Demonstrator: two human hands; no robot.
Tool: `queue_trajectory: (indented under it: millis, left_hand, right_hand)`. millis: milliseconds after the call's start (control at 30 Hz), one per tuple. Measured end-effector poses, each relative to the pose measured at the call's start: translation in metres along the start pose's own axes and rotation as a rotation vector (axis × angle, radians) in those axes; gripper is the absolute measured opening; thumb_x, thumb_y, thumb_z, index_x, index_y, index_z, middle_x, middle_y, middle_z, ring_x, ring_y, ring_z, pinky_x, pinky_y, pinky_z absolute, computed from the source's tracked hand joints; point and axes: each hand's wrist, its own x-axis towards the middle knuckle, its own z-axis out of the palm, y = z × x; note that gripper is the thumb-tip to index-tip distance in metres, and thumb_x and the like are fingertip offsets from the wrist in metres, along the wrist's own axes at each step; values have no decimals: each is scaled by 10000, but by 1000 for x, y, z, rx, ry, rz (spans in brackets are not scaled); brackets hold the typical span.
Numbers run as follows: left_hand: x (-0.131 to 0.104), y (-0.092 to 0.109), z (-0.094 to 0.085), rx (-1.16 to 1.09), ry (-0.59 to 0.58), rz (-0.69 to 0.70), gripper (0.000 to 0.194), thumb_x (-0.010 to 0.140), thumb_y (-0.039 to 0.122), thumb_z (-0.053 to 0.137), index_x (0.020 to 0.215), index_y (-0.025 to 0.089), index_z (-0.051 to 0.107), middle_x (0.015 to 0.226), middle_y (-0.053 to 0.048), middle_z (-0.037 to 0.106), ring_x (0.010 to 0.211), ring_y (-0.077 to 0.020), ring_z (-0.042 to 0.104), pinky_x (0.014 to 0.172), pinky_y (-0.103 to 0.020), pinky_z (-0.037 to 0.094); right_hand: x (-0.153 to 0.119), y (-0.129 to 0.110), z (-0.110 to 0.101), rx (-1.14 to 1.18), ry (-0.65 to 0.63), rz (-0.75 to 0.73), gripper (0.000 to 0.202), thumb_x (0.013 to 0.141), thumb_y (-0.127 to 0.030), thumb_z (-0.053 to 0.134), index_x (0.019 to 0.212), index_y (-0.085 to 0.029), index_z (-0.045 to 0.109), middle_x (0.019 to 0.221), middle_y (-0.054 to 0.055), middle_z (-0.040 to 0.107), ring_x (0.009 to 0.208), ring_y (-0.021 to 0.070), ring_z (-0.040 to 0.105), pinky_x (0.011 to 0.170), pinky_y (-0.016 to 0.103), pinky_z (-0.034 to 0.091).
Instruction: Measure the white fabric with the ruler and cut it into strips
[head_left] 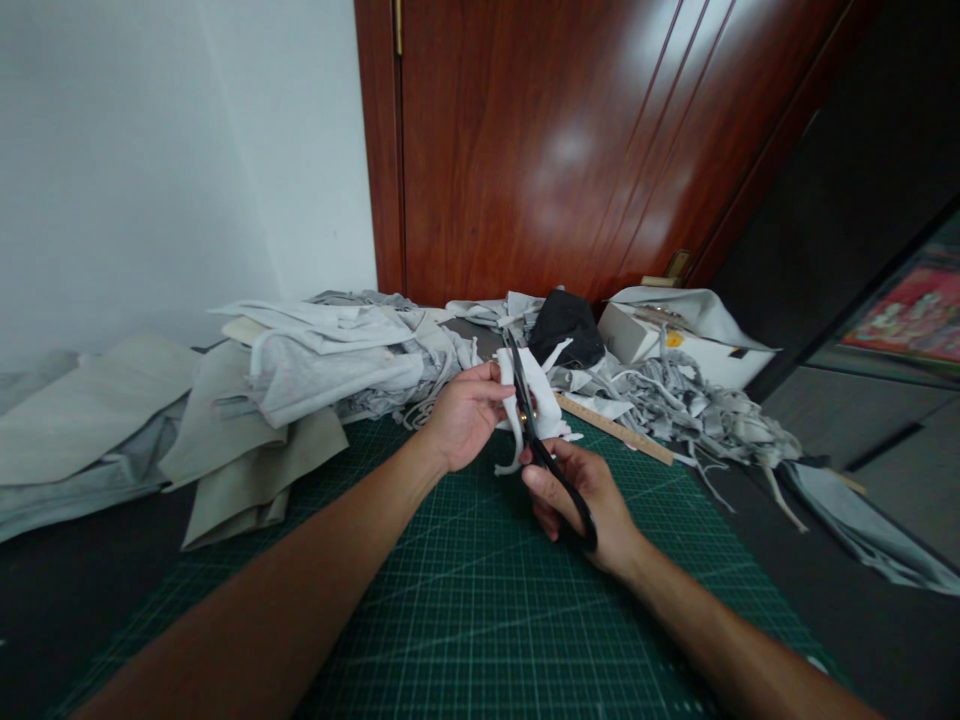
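Observation:
My left hand [470, 415] pinches a small white fabric piece [546, 398] near its left edge, above the green cutting mat. Black-handled scissors [551, 465] are in my right hand [585, 500], with fingers in and around the handles. Their blades point up and slightly left, lying across the fabric close to my left fingertips. A narrow white strip curls down from the fabric between my two hands. Whether the blades are parted is hard to tell.
Folded grey and white cloth [337, 360] is piled at the left. Behind the mat [480, 590] sit a black bundle [566, 328] and a white box [690, 345]. A wooden ruler [615, 430] and tangled grey strips [697, 405] lie at the right.

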Motion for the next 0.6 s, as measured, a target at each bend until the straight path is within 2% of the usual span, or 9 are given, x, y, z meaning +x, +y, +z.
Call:
queue_trajectory:
  millis: [233,467,600]
  left_hand:
    - [-2,2,1,15,2,-6,181,661,118,713,842,128,717,815,-83,737,726,-211,683,727,-347,509]
    - [-3,2,4,-17,8,-34,244,628,105,716,870,117,738,870,-99,764,757,-227,713,829,-393,557]
    - [0,8,1,50,-11,-14,242,626,127,735,867,119,751,835,-92,740,751,-213,686,767,-352,551]
  right_hand:
    - [0,0,0,-31,-6,-3,498,814,-623,829,948,-208,590,484,-115,485,351,85,414,353,212,315]
    - [1,-1,1,-45,-5,20,498,814,-622,829,950,-208,587,450,-117,500,325,85,413,341,201,308]
    - [1,-5,-1,-28,-8,10,515,777,-608,864,942,-203,591,458,-115,513,324,84,423,336,196,332]
